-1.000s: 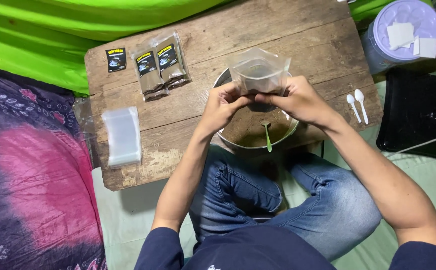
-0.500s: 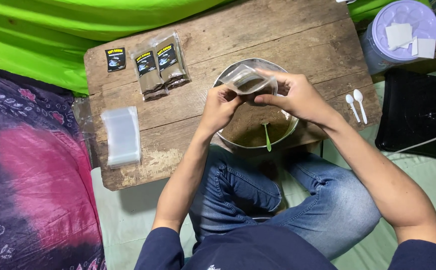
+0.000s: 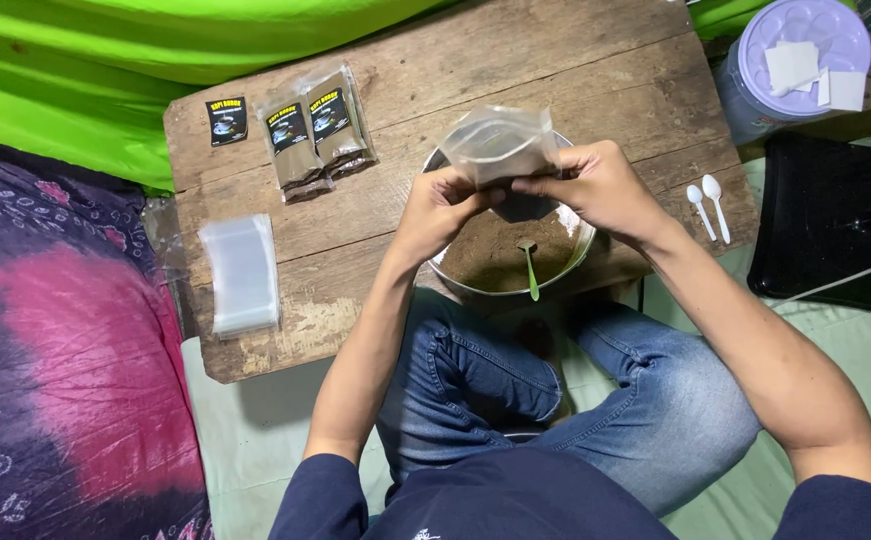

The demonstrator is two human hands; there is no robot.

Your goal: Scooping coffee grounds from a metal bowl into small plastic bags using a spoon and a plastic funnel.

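The round metal bowl of brown powder (image 3: 567, 262) is partly hidden behind both hands and the clear plastic pouch (image 3: 496, 146). The lilac-lidded round tub (image 3: 755, 105) and the black tray (image 3: 835, 225) run off the right edge.

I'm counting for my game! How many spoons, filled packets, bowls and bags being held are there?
White spoons: 2
Green spoon in the bowl: 1
Filled packets: 2
Metal bowl of brown powder: 1
Clear bag, held by left hand and right hand: 1
Total: 7
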